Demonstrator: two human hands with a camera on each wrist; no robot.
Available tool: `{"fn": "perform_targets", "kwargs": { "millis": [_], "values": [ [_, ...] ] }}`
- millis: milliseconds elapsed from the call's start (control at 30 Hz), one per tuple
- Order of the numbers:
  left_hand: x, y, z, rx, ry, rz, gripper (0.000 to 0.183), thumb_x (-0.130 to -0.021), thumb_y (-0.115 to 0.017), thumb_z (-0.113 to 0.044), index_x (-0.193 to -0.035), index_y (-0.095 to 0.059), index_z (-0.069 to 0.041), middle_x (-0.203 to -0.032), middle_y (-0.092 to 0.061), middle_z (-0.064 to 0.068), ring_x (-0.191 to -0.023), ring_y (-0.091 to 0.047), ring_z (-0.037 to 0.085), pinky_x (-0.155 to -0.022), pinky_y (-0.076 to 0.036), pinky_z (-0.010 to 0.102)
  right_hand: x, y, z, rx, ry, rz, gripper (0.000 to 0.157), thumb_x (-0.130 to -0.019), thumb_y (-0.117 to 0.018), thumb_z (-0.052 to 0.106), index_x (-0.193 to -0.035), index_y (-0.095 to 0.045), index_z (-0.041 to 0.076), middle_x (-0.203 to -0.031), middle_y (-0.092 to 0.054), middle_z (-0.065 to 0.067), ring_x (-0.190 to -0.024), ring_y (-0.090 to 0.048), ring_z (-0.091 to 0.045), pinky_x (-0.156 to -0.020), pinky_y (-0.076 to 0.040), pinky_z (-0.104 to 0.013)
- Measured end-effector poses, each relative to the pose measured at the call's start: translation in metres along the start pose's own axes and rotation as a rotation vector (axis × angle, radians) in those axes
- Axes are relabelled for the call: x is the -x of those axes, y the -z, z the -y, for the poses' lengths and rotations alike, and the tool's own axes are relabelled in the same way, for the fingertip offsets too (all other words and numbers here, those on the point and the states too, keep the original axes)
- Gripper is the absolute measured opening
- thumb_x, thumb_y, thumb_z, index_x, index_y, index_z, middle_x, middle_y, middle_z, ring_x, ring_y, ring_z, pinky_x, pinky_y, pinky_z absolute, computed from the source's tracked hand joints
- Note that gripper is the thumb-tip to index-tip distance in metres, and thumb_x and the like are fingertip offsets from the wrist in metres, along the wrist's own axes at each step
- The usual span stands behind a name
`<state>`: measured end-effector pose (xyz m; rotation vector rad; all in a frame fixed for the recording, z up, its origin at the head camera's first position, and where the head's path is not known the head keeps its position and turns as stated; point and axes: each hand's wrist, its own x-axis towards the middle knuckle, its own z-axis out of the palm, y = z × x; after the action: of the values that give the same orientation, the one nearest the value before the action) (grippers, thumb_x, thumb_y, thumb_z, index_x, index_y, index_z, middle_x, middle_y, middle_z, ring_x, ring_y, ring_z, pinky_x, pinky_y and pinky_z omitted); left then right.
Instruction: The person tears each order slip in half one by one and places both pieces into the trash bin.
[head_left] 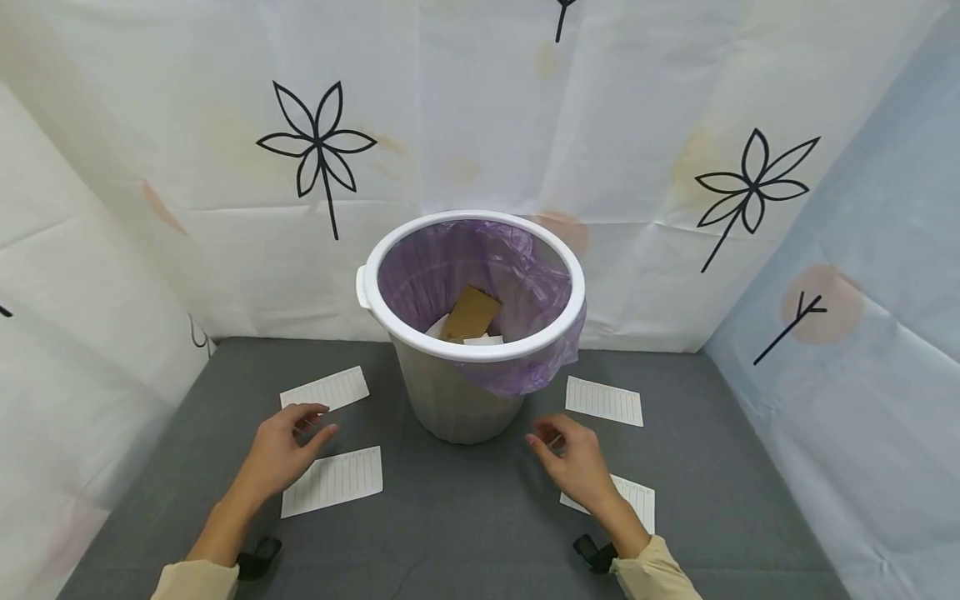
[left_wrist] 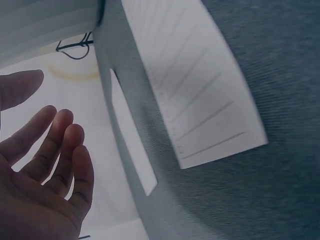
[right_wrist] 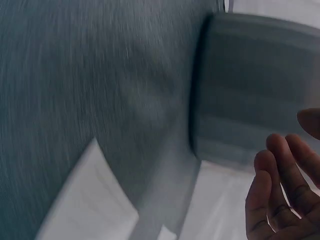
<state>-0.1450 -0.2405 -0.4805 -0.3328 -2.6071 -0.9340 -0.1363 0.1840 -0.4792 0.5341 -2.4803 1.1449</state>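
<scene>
A white trash bin (head_left: 450,392) lined with a purple plastic bag (head_left: 517,258) stands at the back middle of the grey table. Inside it lie a brown card (head_left: 471,314) and some white paper. My left hand (head_left: 281,450), fingers loosely bent and holding nothing, hovers over two lined paper slips, the far slip (head_left: 330,388) and the near slip (head_left: 345,482). In the left wrist view its thumb and fingers are apart. My right hand (head_left: 573,458) is in front of the bin, also holding nothing, between a far right slip (head_left: 604,402) and a near right slip (head_left: 637,500) partly hidden by the wrist.
White cloth walls (head_left: 480,108) with black flower drawings close off the back and sides. The grey tabletop (head_left: 450,533) runs toward me. A black strap (head_left: 258,558) shows at the left wrist, another black strap (head_left: 594,553) at the right.
</scene>
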Motion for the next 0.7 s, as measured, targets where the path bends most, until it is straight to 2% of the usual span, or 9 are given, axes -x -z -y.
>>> {"fn": "perform_targets", "kwargs": {
  "millis": [100, 333, 400, 533, 700],
  "values": [
    [0.005, -0.001, 0.003, 0.0, 0.022, 0.002, 0.029, -0.085, -0.081, -0.011, -0.11, -0.071, 0.001, -0.094, -0.068, 0.01, -0.085, -0.064, 0.027, -0.068, -0.052, 0.038, 0.003, -0.013, 0.006, -0.032, -0.028, 0.038, 0.017, -0.087, -0.079, 0.006, -0.102, -0.073, 0.004, -0.086, -0.069, 0.003, -0.075, -0.065, -0.013, -0.065, -0.057, -0.038],
    [0.015, -0.002, 0.014, -0.004, 0.069, 0.008, 0.033, -0.085, -0.081, -0.012, -0.112, -0.07, 0.005, -0.099, -0.069, 0.015, -0.091, -0.068, 0.036, -0.075, -0.054, 0.054, 0.007, -0.044, 0.02, -0.123, -0.036, 0.169, 0.017, -0.09, -0.076, 0.008, -0.105, -0.072, 0.0, -0.088, -0.069, 0.001, -0.078, -0.067, -0.015, -0.066, -0.058, -0.035],
    [0.018, -0.002, 0.017, -0.011, 0.081, 0.015, 0.034, -0.085, -0.082, -0.012, -0.112, -0.07, 0.005, -0.099, -0.069, 0.016, -0.092, -0.068, 0.037, -0.076, -0.054, 0.055, 0.007, -0.053, 0.025, -0.145, -0.036, 0.205, 0.017, -0.091, -0.075, 0.008, -0.105, -0.072, -0.001, -0.089, -0.069, -0.001, -0.079, -0.068, -0.016, -0.067, -0.058, -0.034],
    [0.024, -0.001, 0.024, -0.031, 0.093, 0.033, 0.037, -0.083, -0.084, -0.014, -0.112, -0.071, 0.006, -0.097, -0.069, 0.016, -0.091, -0.067, 0.037, -0.075, -0.052, 0.055, 0.005, -0.071, 0.037, -0.173, -0.035, 0.269, 0.02, -0.092, -0.075, 0.011, -0.108, -0.072, -0.002, -0.091, -0.07, -0.004, -0.081, -0.068, -0.016, -0.068, -0.057, -0.032],
    [0.029, 0.0, 0.033, -0.048, 0.099, 0.064, 0.041, -0.08, -0.087, -0.017, -0.112, -0.072, 0.003, -0.097, -0.068, 0.013, -0.088, -0.064, 0.034, -0.073, -0.05, 0.048, 0.001, -0.095, 0.05, -0.2, -0.026, 0.356, 0.026, -0.094, -0.075, 0.016, -0.114, -0.072, 0.0, -0.094, -0.07, -0.005, -0.082, -0.066, -0.013, -0.071, -0.055, -0.026]
  ]
}}
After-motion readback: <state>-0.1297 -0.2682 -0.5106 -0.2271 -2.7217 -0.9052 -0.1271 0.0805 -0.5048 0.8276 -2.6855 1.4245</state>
